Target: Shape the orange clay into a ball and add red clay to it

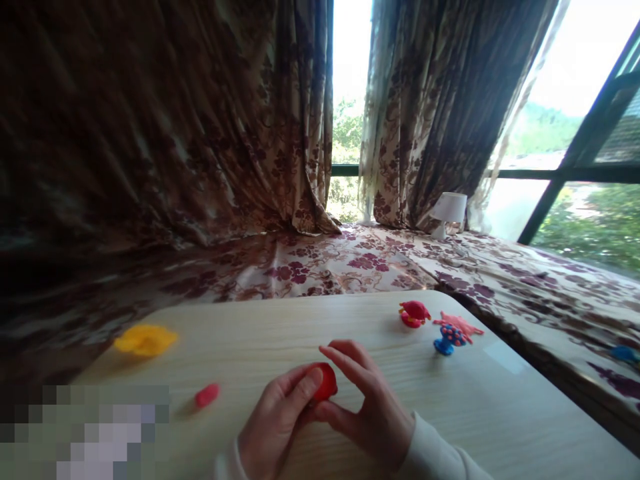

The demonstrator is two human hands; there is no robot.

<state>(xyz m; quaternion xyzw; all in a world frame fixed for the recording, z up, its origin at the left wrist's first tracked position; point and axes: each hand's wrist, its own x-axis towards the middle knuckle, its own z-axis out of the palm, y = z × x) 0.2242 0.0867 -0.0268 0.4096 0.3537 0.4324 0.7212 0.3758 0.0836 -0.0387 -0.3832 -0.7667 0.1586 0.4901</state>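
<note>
A red lump of modelling clay sits between both hands just above the pale wooden table. My left hand pinches it from the left with thumb and fingers closed round it. My right hand presses it from the right, fingers curled over the top. A small pink-red roll of clay lies on the table to the left of my hands. A flat yellow clay piece rests near the table's far left edge.
At the far right of the table stand a red clay figure, a pink star-like figure and a blue dotted mushroom shape. Behind lies a floral cushioned window seat with a small white lamp and heavy curtains.
</note>
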